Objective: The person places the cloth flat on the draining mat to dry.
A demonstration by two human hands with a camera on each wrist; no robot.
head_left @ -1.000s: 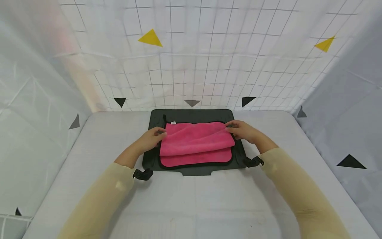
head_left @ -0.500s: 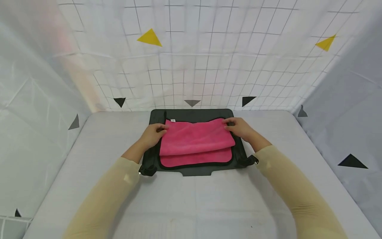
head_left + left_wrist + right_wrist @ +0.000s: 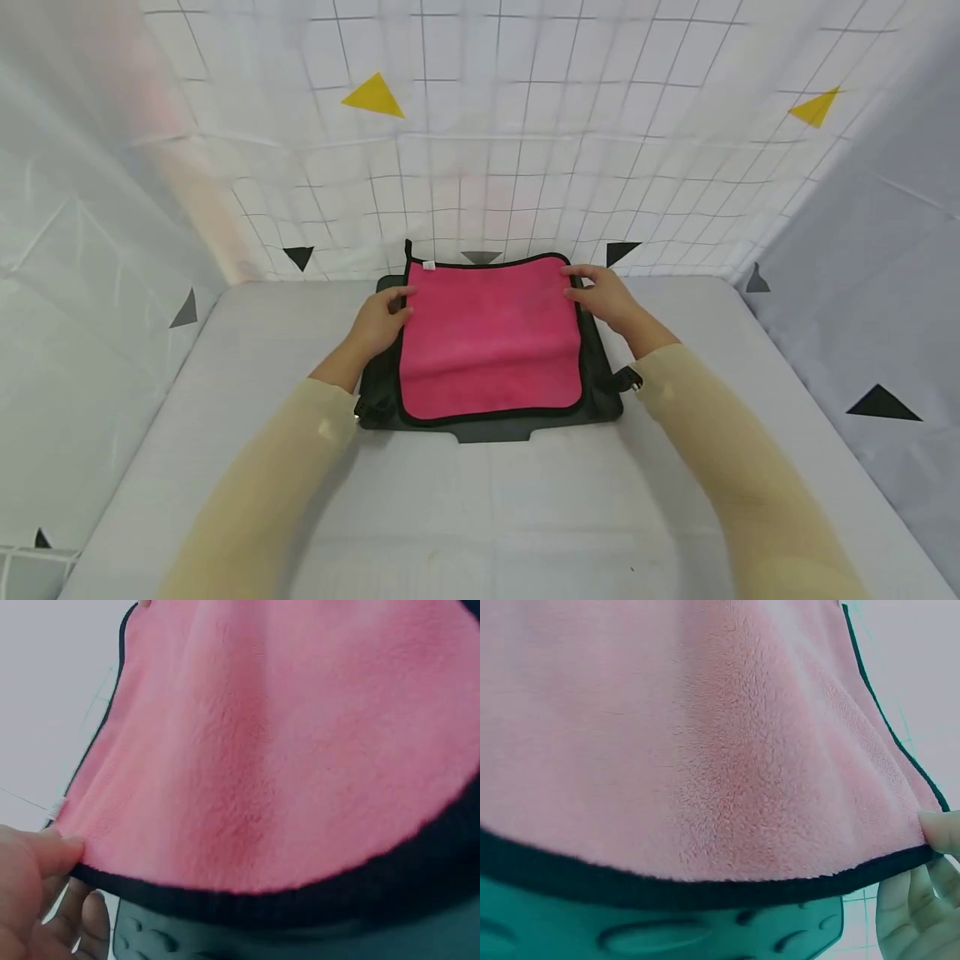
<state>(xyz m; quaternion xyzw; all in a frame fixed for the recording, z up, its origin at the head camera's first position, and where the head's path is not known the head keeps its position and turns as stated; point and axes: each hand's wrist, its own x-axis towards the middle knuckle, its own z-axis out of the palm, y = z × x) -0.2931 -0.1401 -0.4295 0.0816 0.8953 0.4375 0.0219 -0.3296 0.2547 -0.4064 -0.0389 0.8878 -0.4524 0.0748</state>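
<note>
Pinching a pink towel [image 3: 491, 333] by its black-trimmed sides, the left hand [image 3: 377, 322] and the right hand [image 3: 610, 297] hold it over a dark tray [image 3: 493, 432], each over its own side of the tray. The towel's far edge is lifted above the tray's far rim, with a white tag [image 3: 429, 266] toward the tray's far-left corner. Beneath the tray lies a white counter [image 3: 487, 500].

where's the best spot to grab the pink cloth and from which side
I'd take the pink cloth by its two far corners, coming in from the left and right sides and pinching each from above and below. That end is lifted clear of the dark tray, which should leave room underneath, while the near end seems to lie on it.
</note>
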